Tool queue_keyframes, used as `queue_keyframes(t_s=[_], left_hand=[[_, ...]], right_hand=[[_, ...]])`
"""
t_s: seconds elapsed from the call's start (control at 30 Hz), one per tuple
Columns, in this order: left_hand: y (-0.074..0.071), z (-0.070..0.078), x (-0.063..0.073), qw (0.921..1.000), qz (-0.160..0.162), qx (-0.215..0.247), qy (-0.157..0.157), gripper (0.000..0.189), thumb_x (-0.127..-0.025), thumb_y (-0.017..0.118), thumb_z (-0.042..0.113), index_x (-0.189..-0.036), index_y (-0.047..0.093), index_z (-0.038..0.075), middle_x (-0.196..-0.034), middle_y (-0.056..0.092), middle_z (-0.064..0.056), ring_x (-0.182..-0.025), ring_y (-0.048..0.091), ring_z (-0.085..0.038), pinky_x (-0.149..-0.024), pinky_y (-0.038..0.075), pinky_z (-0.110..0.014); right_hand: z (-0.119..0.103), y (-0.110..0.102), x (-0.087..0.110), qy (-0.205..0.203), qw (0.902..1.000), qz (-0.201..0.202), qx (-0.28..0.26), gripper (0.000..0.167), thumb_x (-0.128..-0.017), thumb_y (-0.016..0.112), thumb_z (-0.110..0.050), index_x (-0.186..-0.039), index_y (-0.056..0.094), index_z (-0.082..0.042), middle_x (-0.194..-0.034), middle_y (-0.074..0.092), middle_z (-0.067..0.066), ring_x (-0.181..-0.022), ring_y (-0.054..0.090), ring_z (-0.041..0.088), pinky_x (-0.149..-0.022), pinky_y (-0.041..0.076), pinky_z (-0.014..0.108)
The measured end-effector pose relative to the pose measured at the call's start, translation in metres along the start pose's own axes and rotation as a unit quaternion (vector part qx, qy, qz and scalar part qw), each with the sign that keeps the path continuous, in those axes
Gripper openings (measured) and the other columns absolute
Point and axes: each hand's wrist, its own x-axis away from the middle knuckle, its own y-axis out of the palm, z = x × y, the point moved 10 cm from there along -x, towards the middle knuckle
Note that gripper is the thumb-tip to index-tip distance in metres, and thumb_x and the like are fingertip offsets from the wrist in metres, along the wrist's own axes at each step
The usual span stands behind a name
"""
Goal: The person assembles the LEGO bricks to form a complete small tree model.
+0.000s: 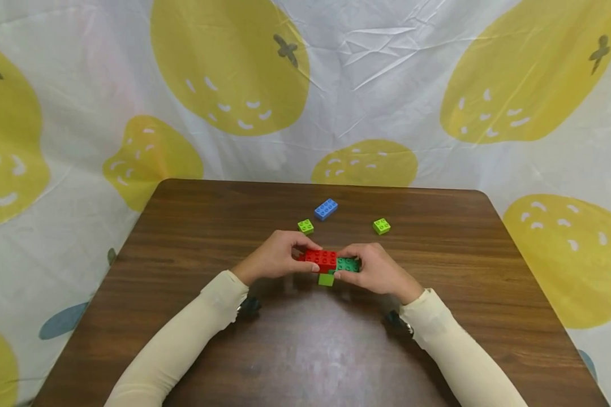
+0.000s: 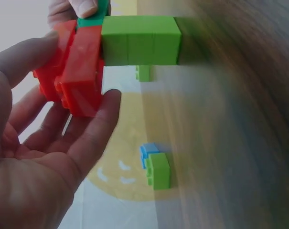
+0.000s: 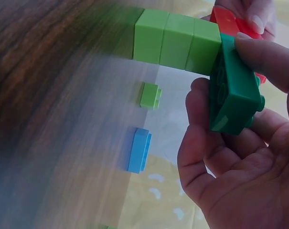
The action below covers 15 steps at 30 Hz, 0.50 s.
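In the head view, my left hand [image 1: 276,255] grips the red toy bricks [image 1: 323,258] between thumb and fingers. Two red bricks show in the left wrist view, an upper brick [image 2: 63,45] on a lower brick [image 2: 83,71]. From the other side, my right hand [image 1: 380,269] pinches a dark green brick [image 1: 347,264]; its stud side and hollow underside show in the right wrist view. Beneath them stands a column of three light green bricks [image 3: 177,43], touching the underside of the joined red and dark green pieces. Fingers partly hide the red bricks' left end.
Behind the hands on the brown wooden table [image 1: 305,356] lie a blue brick [image 1: 326,209], a small light green brick [image 1: 305,226] and another light green brick [image 1: 381,226] to the right. A fruit-patterned curtain [image 1: 366,113] hangs beyond the table's far edge.
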Motion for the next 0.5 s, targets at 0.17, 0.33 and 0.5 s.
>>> queue_keyframes(t_s=[0.17, 0.33, 0.5], left_hand=[[0.0004, 0.0050, -0.0001, 0.9997, -0.005, -0.022, 0.007, 0.039, -0.088, 0.089, 0.026, -0.122, 0.079, 0.011, -0.111, 0.077, -0.002, -0.092, 0.069, -0.010, -0.080, 0.062, -0.024], [0.0028, 0.0053, -0.0002, 0.9987, -0.012, -0.050, -0.003, 0.036, -0.088, 0.088, 0.024, -0.120, 0.080, 0.011, -0.109, 0.077, -0.001, -0.089, 0.066, -0.010, -0.077, 0.058, -0.023], [0.0027, 0.0058, -0.0012, 0.9981, -0.016, -0.060, 0.001, 0.035, -0.086, 0.089, 0.026, -0.117, 0.080, 0.011, -0.105, 0.078, 0.000, -0.086, 0.065, -0.010, -0.074, 0.057, -0.023]], right_hand=[[-0.0007, 0.0002, 0.0004, 0.001, 1.0000, 0.001, -0.004, 0.029, -0.088, 0.088, -0.028, -0.109, 0.079, -0.011, -0.097, 0.078, -0.003, -0.077, 0.062, 0.007, -0.069, 0.054, 0.025], [-0.0023, 0.0017, -0.0006, -0.002, 1.0000, -0.001, -0.006, 0.030, -0.088, 0.088, -0.028, -0.111, 0.079, -0.011, -0.098, 0.078, -0.002, -0.078, 0.063, 0.007, -0.068, 0.054, 0.025], [-0.0034, 0.0011, -0.0013, 0.000, 1.0000, 0.000, 0.001, 0.031, -0.087, 0.089, -0.028, -0.111, 0.079, -0.010, -0.100, 0.079, -0.001, -0.079, 0.064, 0.008, -0.069, 0.055, 0.025]])
